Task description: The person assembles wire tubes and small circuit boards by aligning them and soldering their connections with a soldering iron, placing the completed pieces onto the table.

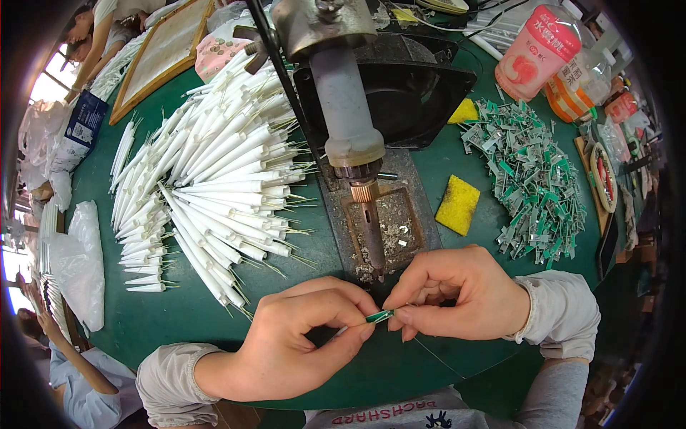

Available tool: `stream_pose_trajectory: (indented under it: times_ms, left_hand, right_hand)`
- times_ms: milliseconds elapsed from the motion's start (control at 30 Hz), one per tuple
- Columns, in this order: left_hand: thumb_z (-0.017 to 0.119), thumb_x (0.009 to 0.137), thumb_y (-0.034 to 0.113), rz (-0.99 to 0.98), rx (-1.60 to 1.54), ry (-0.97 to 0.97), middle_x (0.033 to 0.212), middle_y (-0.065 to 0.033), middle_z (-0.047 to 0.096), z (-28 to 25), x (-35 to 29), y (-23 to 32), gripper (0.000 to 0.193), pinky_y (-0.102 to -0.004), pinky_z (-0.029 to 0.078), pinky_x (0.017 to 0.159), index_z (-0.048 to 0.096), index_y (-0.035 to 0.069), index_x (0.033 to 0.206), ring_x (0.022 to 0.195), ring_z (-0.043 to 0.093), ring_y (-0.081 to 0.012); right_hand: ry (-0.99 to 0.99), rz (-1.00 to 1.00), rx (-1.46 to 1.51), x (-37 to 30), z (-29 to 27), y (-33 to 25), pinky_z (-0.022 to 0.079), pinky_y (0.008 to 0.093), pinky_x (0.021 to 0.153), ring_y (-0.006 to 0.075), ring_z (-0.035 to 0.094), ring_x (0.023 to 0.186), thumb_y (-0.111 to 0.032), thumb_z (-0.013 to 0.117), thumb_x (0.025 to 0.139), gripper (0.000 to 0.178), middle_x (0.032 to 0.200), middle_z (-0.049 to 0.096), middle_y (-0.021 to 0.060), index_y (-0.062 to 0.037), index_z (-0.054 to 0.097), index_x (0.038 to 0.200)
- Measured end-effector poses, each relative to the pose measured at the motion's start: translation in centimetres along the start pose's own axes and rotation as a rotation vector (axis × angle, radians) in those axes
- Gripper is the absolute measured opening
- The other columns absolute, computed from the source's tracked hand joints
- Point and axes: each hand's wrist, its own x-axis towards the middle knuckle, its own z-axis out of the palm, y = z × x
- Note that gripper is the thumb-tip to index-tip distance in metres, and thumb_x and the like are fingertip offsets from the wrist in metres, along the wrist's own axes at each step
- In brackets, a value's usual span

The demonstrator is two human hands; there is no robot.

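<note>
Just below the tip of a soldering iron (373, 239) clamped upright, my two hands meet over a small green circuit board (379, 316). My left hand (304, 336) pinches the board's left end between thumb and finger; a bit of something white shows by that thumb. On the right end, the thumb and fingertips of my right hand (457, 297) are closed, with thin wire-like strands beside them. Left of the iron lies a fanned heap of white tubes (221, 193) with thin wire ends. A pile of small green and silver circuit boards (536, 186) lies to the right.
A grimy metal tray (389, 222) sits under the iron, and a black fan-like housing (407, 100) stands behind it. A yellow sponge (457, 205) lies right of the tray. Pink bottle (539, 50) at back right; plastic bag (78, 264) at left. Other people sit at left.
</note>
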Motion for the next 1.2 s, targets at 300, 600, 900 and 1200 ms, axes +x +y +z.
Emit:
stream_pose_trajectory:
  times_ms: [300,600,900,1200]
  left_hand:
    - [0.066,0.081,-0.006,-0.025,-0.108,0.114,0.102,-0.0118,0.058,-0.2,0.7,-0.5,0.003,-0.0208,0.048,0.067,0.064,-0.004,0.083,0.08,0.059,-0.0094]
    - [0.066,0.082,-0.004,0.02,-0.16,0.156,0.099,-0.0102,0.058,-0.3,1.2,0.3,0.002,-0.0186,0.045,0.063,0.064,-0.004,0.083,0.074,0.057,-0.0064]
    - [0.065,0.082,-0.005,0.066,-0.181,0.159,0.1,-0.012,0.059,-0.5,1.2,0.3,0.002,-0.0196,0.046,0.064,0.064,-0.004,0.083,0.076,0.058,-0.0081]
    - [0.065,0.082,-0.006,0.05,-0.212,0.152,0.099,-0.0128,0.06,-0.8,1.2,0.5,0.003,-0.0213,0.048,0.067,0.063,-0.004,0.082,0.079,0.06,-0.0104]
  right_hand:
    - [0.044,0.212,0.072,0.1,-0.4,-2.6,0.047,0.0219,0.054,0.0121,0.066,0.072,-0.006,0.059,0.089,0.01,0.084,0.067,0.0063,-0.0035,0.049,0.091]
    - [0.204,-0.351,-0.615,0.0,0.6,-1.5,0.038,0.0237,0.042,0.0083,0.054,0.044,-0.005,0.062,0.085,0.011,0.057,0.057,0.0016,-0.0044,0.051,0.087]
    - [0.289,-0.413,-0.565,0.4,0.6,-0.7,0.037,0.0224,0.043,0.0071,0.053,0.045,-0.004,0.063,0.084,0.01,0.058,0.057,0.0015,-0.0035,0.053,0.086]
    - [0.282,-0.429,-0.506,0.5,0.4,-0.2,0.035,0.0205,0.044,0.0043,0.05,0.047,-0.002,0.063,0.084,0.009,0.059,0.055,0.0004,-0.0026,0.054,0.086]
